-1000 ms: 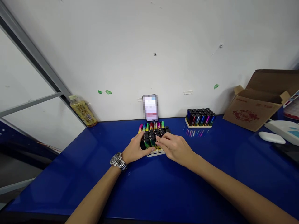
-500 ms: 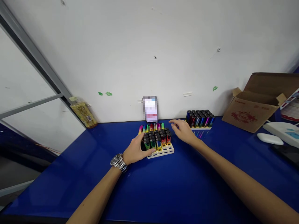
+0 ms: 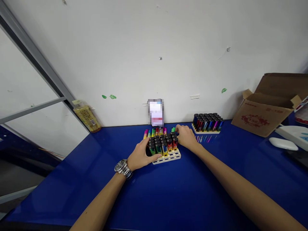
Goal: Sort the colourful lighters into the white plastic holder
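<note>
A cream rack [image 3: 173, 156] with round-edged slots stands on the blue table, its rear part filled with upright metallic lighters [image 3: 164, 148] whose black ends face up. My left hand [image 3: 141, 154], a watch at its wrist, grips the left side of the rack, with the thumb along the front and the fingers partly hidden behind. Behind the rack lies a row of shiny coloured lighters [image 3: 153, 132]. To the right of that row, my right hand [image 3: 185, 137] pinches a green lighter [image 3: 173, 129], mostly hidden by the fingers and the rack's contents.
A second full rack of lighters [image 3: 207, 123] stands at the back right, left of an open cardboard box [image 3: 261, 117]. A phone [image 3: 156, 112] leans on the wall. At the back left stands a drink bottle [image 3: 86, 116]. A white case [image 3: 283, 143] lies at the right.
My right hand has come down and closed on the green lighter at the row's right end, shifting it right, away from the others. My left hand stays on the rack.
</note>
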Motion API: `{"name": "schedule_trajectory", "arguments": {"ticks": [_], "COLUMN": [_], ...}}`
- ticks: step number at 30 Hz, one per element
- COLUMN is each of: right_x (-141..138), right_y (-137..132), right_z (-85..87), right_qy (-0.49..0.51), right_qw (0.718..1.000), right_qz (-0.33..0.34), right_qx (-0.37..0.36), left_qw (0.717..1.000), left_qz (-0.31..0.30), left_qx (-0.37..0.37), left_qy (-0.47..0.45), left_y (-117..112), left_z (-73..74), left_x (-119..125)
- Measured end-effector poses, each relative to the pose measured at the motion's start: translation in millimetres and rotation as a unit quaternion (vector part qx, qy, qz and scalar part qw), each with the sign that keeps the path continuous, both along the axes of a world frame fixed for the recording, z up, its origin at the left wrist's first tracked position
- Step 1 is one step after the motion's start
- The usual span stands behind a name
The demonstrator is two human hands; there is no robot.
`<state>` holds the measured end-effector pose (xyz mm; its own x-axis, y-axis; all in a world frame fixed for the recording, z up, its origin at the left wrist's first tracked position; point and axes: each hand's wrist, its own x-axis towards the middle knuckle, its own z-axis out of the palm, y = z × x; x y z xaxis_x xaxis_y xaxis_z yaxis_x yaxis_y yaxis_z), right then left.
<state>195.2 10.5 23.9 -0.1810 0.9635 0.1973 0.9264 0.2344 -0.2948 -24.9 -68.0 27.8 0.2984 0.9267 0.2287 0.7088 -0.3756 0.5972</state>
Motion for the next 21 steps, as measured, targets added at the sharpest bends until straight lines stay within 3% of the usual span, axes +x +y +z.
{"name": "schedule_trajectory", "arguments": {"ticks": [5,9,13,17,21], "right_x": [2.3,5.6,9.7,11.4,8.7], "right_y": [2.4,4.7,5.6,5.0,7.7], "right_z": [2.9,1.1,-4.1,-9.3,-17.1], "right_qy": [0.008,-0.023,0.014,0.136,0.325], "right_qw": [0.998,0.997,0.999,0.99,0.941], "right_qz": [-0.019,0.0,0.011,0.009,0.055], "right_qx": [-0.065,-0.073,-0.05,0.018,0.075], "left_qw": [1.0,1.0,1.0,1.0,1.0], "left_qz": [-0.003,0.0,-0.001,0.003,0.0], "left_qx": [0.001,-0.005,0.001,-0.002,0.008], "left_qy": [-0.006,-0.005,-0.004,-0.001,-0.003], "left_y": [0.4,-0.1,-0.8,-0.9,-0.3], "left_z": [-0.4,-0.1,0.5,0.6,-0.2], "left_x": [-0.3,-0.1,0.5,1.0,0.7]}}
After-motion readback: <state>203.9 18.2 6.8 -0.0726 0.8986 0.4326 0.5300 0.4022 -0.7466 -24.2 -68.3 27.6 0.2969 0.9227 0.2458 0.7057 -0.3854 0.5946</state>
